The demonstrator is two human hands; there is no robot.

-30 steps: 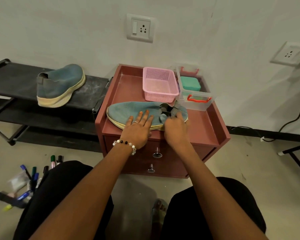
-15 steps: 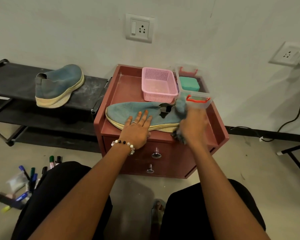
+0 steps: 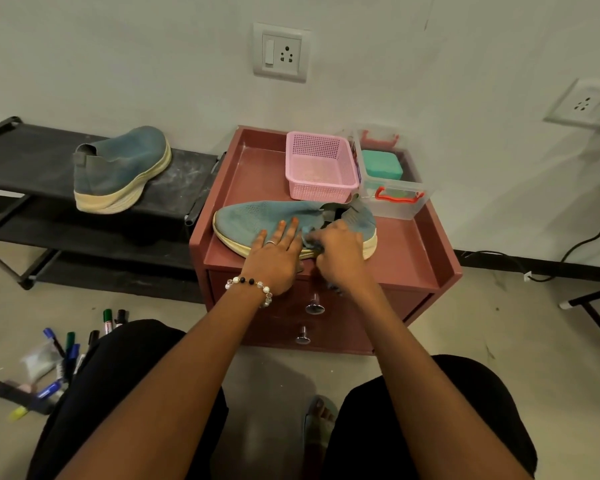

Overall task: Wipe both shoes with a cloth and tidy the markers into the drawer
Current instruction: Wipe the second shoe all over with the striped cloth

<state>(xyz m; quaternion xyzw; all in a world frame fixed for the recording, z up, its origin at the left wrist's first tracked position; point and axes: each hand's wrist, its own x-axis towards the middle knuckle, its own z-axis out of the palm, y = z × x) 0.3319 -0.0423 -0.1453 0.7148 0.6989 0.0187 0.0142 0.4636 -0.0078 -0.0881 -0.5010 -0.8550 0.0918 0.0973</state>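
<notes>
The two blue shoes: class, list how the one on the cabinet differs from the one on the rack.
The cabinet shoe lies across the red cabinet, toe left; the rack shoe sits on the black rack, heel left. The left hand presses on the cabinet shoe while the right hand wipes it with a cloth; nothing touches the rack shoe. Both are blue knit with cream soles.

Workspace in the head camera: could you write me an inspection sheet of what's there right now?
Surface: red cabinet with a rimmed top, both drawers shut.
Job's things: one shoe lies on the cabinet; second shoe on the black rack; cloth bunched against the first shoe; markers scattered on the floor.
Clutter: pink basket, clear box with a teal item inside.
Hands: left hand presses flat on the shoe; right hand grips the cloth.
Cables: black cable along the wall.
Surroundings: wall sockets, grey floor.
</notes>
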